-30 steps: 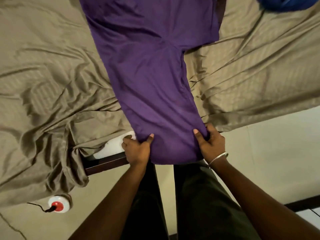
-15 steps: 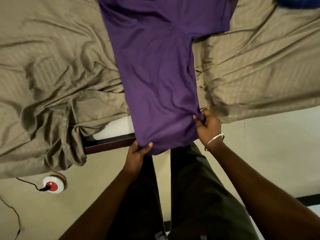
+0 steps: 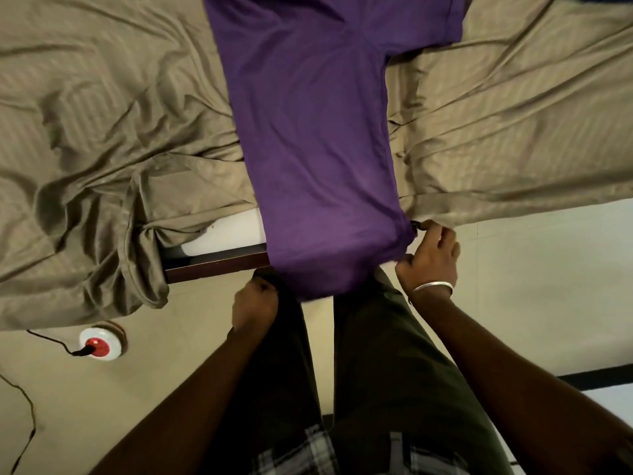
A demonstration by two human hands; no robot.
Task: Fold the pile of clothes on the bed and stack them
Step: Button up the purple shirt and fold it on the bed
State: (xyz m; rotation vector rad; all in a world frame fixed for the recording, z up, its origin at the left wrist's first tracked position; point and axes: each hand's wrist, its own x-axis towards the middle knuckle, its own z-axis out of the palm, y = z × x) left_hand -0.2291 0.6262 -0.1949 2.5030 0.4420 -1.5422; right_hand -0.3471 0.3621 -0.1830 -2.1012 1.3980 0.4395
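Left hand (image 3: pixel 255 305) at 7 o'clock from the hem: grip is curling into a fist at the lower-left corner of the purple T-shirt (image 3: pixel 315 138). Fingertips are hidden under the cloth, so I'm judging it's pinching the hem, not certain.

Right hand (image 3: pixel 430 257) at 4 o'clock from the hem: fingers are bending round the lower-right corner, cloth bunching against them. Grip is clamped on that corner. A bracelet (image 3: pixel 432 287) is sitting on the wrist.

Shirt location: hem is hanging off the near edge of the bed (image 3: pixel 219 264), over the person's legs. Body is running away toward 12 o'clock across the tan sheet (image 3: pixel 102 114). One sleeve is spreading out toward 1 o'clock; the collar end is out of frame.

Handling, my read:
- Light, thin knit. Fully limp, no stiffness; it's sagging wherever unsupported.
- Not fragile and not slippery, but it's probably dragging on the sheet, which is already wrinkling, so pulling may be rucking the sheet too.
- Best hold: the two hem corners, as now, keeping tension between them so the edge stays straight.
- For the next fold I'd be lifting rather than sliding, carrying the hem toward 12 o'clock.

Off-task: a white disc with a red centre (image 3: pixel 100 343) is lying on the floor at 8 o'clock, cable attached.
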